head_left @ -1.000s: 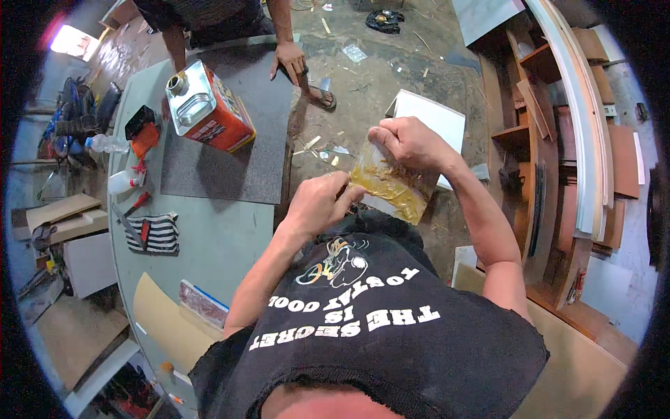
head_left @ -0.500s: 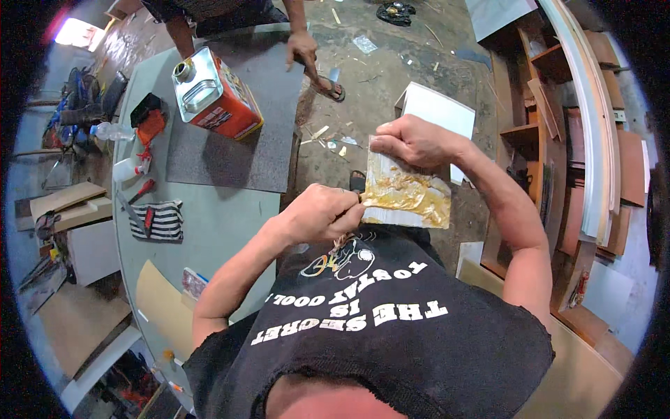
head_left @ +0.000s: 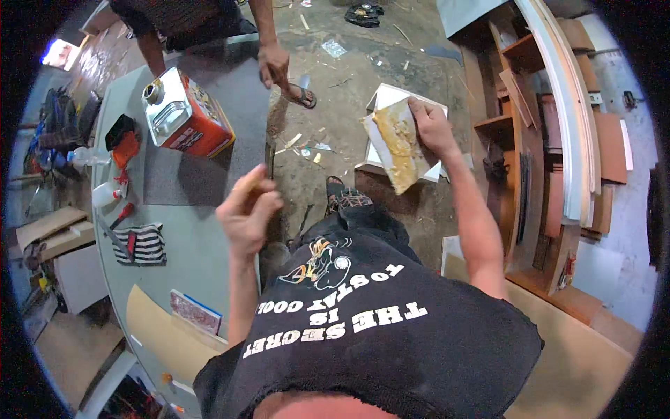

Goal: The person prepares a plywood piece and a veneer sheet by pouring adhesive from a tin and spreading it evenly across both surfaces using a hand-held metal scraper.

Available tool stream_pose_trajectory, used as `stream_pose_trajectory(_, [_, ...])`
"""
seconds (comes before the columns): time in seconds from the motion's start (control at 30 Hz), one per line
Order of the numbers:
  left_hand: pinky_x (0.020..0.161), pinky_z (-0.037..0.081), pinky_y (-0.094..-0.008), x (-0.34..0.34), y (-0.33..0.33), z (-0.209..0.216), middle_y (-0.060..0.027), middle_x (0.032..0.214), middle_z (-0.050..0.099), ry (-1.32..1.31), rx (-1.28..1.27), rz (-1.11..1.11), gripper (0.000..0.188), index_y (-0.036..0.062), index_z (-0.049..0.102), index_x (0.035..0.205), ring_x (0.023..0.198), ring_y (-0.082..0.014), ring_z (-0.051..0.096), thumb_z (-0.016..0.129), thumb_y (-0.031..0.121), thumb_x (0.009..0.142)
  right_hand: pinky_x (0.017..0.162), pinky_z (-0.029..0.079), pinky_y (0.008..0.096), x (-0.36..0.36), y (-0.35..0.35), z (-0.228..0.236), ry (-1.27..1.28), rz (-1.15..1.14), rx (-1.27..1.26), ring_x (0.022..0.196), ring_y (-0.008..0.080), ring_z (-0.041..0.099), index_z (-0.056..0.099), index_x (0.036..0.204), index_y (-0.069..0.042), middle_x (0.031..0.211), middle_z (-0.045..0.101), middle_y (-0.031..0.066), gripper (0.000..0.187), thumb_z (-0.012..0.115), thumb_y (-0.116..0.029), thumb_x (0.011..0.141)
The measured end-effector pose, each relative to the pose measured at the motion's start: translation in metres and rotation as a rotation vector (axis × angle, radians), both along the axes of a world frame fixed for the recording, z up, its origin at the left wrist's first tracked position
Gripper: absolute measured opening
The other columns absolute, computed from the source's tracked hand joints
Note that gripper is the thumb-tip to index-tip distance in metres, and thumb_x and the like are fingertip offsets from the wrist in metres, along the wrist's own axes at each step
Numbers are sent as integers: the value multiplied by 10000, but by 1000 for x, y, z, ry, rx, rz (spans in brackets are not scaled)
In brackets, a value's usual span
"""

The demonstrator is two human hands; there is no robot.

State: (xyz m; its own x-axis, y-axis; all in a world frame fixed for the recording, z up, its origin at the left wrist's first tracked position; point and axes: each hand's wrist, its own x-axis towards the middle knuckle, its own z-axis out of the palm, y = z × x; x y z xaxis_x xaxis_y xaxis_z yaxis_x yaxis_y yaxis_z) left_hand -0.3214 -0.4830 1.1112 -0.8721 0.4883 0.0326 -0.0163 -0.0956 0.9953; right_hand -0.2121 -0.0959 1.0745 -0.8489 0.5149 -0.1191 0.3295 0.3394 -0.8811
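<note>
One edge of the panel [head_left: 396,143], tilted above the white box [head_left: 372,153], sits pinched in the right hand [head_left: 434,127], likely to spare fingers the yellow paste [head_left: 403,148]; left hand [head_left: 246,215] half-curled by the table [head_left: 192,241], blurred, cannot tell whether holding anything.

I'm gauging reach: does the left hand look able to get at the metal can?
Probably yes: the left hand is apart from the smeared panel, and nothing visible stands between it and the metal can.
</note>
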Motion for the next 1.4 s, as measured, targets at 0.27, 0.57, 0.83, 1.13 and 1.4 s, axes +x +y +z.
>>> stream_pose_trajectory(0.27, [784,524,-257,15,61,-48,-23,1038,604,-332,-51,-144,485,-14,500,1419,943,-120,613,623,211,1007,685,460,264,-45,-99,-6,347,-405,-154,743,78,542,688,969,18,825,665,10,449,490,-371,1075])
stream_pose_trajectory(0.57, [676,448,-252,-17,73,-49,2,892,606,-267,89,282,474,26,619,985,828,-79,521,683,494,947,678,414,275,-43,-203,1,548,-225,-15,766,110,501,600,969,-5,815,558,-17,361,548,-353,1046])
stream_pose_trajectory(0.83, [616,418,-232,-16,55,-24,32,758,584,-114,138,246,354,41,605,868,715,-49,496,679,367,982,885,503,350,-32,-234,-7,571,-446,-444,980,198,638,649,1138,34,1106,699,106,378,623,-319,1005])
stream_pose_trajectory(1.13, [642,411,-244,-26,32,-15,32,804,561,46,-17,-28,229,-12,604,1090,738,-51,475,544,203,1037,862,476,314,-35,-206,-16,551,-623,-362,961,183,585,578,1143,56,1085,644,94,378,643,-289,1003])
stream_pose_trajectory(1.4, [655,448,-234,-58,-2,-54,8,790,617,0,-98,-38,339,11,682,922,703,-70,567,618,330,1019,881,465,339,-31,-199,-18,437,-408,-166,1006,186,585,571,1160,82,1104,647,122,363,645,-237,1002])
